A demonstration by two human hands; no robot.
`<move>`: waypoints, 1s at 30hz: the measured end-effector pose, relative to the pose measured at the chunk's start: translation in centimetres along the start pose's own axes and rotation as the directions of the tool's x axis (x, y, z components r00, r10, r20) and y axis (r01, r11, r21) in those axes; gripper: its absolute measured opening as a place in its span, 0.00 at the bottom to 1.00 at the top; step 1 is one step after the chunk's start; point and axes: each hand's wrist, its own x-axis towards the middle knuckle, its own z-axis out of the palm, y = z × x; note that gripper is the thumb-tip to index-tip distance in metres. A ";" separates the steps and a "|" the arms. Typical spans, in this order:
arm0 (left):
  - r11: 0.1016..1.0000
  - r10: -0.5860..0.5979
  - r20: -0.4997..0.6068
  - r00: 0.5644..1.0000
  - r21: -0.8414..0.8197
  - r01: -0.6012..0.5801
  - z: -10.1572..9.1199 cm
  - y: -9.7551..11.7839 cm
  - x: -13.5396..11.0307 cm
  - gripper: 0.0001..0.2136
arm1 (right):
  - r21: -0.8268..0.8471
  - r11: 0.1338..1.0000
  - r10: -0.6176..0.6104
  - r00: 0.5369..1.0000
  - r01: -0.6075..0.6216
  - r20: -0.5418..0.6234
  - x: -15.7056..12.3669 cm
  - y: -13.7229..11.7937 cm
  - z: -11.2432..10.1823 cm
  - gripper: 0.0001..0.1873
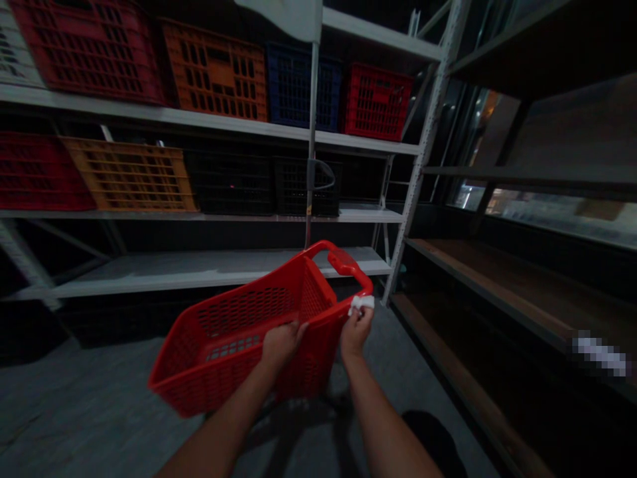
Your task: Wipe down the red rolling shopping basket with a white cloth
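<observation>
Where the red perforated plastic shopping cart point(239, 370) stands: on the grey floor point(114, 385), just ahead of the person, before the white metal shelving point(164, 272).
Cart's long axis: slanting from lower left up to the curved red handle point(343, 261) at right.
Right hand point(355, 332): nearer the handle, fingers pinched round a crumpled white cloth point(363, 303) at the handle's lower end; wrist raised, forearm reaching forward.
Left hand point(280, 343): closed over the cart's near rim point(323, 320), forearm angling in from lower left.
</observation>
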 end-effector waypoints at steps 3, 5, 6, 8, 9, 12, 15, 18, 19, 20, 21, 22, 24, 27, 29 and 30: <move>1.000 -0.006 -0.003 1.000 0.003 0.006 0.1 0.0 0.0 0.30 | 0.013 1.000 0.010 0.998 -0.011 0.062 -1.6 0.0 0.8 0.17; 1.000 -0.003 -0.004 1.000 0.004 0.003 0.1 0.0 -0.1 0.30 | 0.000 1.000 0.020 0.997 -0.020 0.072 -1.4 0.1 0.6 0.18; 1.000 0.002 -0.005 1.000 0.004 -0.002 0.0 -0.1 -0.2 0.30 | -0.011 0.999 0.041 0.998 -0.040 0.057 -1.0 0.2 0.4 0.19; 1.000 0.007 -0.006 1.000 0.004 -0.007 0.0 -0.1 -0.3 0.29 | -0.016 0.995 0.094 0.996 -0.094 -0.007 0.2 0.1 -0.3 0.20; 1.000 0.005 -0.006 1.000 0.004 -0.005 0.0 -0.1 -0.3 0.29 | -0.007 0.993 0.115 0.992 -0.115 -0.043 0.7 0.0 -0.5 0.20; 1.000 -0.002 -0.008 1.000 0.002 0.002 0.0 -0.2 -0.4 0.29 | 0.032 0.996 0.090 0.994 -0.088 -0.067 0.8 -0.2 -0.7 0.20; 1.000 0.004 -0.007 1.000 -0.004 -0.004 0.1 -0.4 -0.5 0.29 | 0.045 0.994 -0.099 0.994 0.097 0.036 -0.1 -0.1 -1.0 0.18; 1.000 0.000 0.014 1.000 -0.009 0.000 0.0 -0.6 -0.7 0.29 | -0.003 0.948 -0.316 0.941 0.318 0.120 0.7 -0.2 -2.6 0.17; 1.000 -0.003 0.022 1.000 -0.014 0.003 -0.1 -0.6 -0.8 0.29 | -0.038 0.925 -0.367 0.916 0.377 0.161 1.6 -0.5 -3.3 0.17; 1.000 -0.007 0.026 1.000 -0.020 0.008 -0.2 -0.6 -0.9 0.30 | -0.084 0.899 -0.404 0.887 0.430 0.221 2.8 -1.0 -4.0 0.16; 1.000 -0.014 0.027 1.000 -0.027 0.014 -0.3 -0.4 -1.0 0.30 | -0.141 0.866 -0.424 0.855 0.479 0.300 4.3 -1.5 -4.6 0.16; 0.999 -0.024 0.027 0.999 -0.035 0.025 -0.4 -0.2 -1.1 0.30 | -0.203 0.824 -0.427 0.815 0.529 0.391 5.8 -2.1 -5.1 0.14; 0.997 -0.051 0.036 0.998 -0.051 0.053 -0.6 0.2 -1.3 0.29 | -0.315 0.702 -0.378 0.709 0.639 0.595 9.0 -3.5 -5.4 0.12; 0.995 -0.067 0.049 0.997 -0.075 0.070 -0.6 0.5 -1.6 0.27 | -0.336 0.511 -0.236 0.504 0.791 0.831 13.0 -5.4 -4.2 0.08; 0.995 -0.057 0.047 0.997 -0.081 0.061 -0.5 0.5 -1.8 0.27 | -0.231 0.445 -0.201 0.348 0.865 0.916 14.7 -6.5 -3.0 0.06; 0.995 -0.051 0.046 0.998 -0.082 0.055 -0.4 0.4 -1.9 0.27 | -0.166 0.424 -0.214 0.276 0.890 0.937 15.2 -7.0 -2.3 0.06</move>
